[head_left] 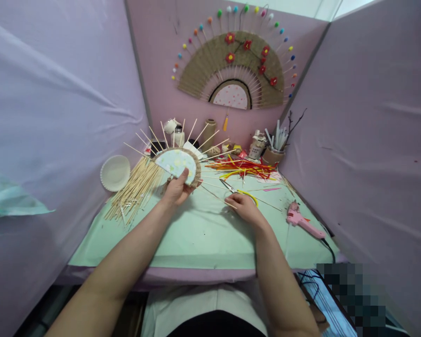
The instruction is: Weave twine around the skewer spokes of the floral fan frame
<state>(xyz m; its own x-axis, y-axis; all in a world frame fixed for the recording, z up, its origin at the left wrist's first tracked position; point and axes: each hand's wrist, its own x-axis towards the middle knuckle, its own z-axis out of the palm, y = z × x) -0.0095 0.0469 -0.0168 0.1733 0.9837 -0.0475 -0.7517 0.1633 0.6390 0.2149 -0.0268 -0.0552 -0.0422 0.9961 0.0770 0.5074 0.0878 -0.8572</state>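
My left hand (177, 189) is closed on a half-round fan piece (177, 164), pale with a brown woven rim and thin wooden sticks fanning out from its top, held upright above the green mat (196, 234). My right hand (243, 206) rests low on the mat with its fingers pinched on a thin wooden stick (217, 196) that lies slanting toward the fan. Scissors with yellow handles (240, 191) lie just beyond the right hand.
A heap of loose wooden sticks (136, 189) and a white paper plate (115, 172) lie at left. Red and yellow strips (243, 168), jars and a tool cup (272, 152) stand behind. A pink glue gun (300, 220) lies right. A finished fan (233, 70) hangs on the back wall.
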